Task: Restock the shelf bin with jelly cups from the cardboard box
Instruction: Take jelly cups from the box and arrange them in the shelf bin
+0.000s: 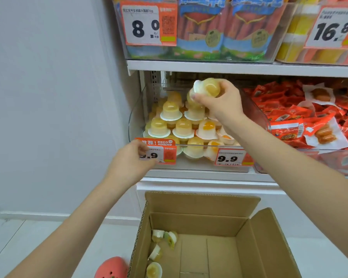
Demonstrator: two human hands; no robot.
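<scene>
While the left hand pinches a price tag, the right hand grips a jelly cup above the shelf bin.

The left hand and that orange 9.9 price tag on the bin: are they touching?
Touching. The head view shows the left hand at the front of the shelf bin, its fingers lying over the price tag and hiding part of the printed 9.9.

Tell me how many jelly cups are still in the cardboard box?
4 that I can see, all along the left wall of the cardboard box: two jelly cups at the back, one in the middle, one nearest. The box edge may hide more.
</scene>
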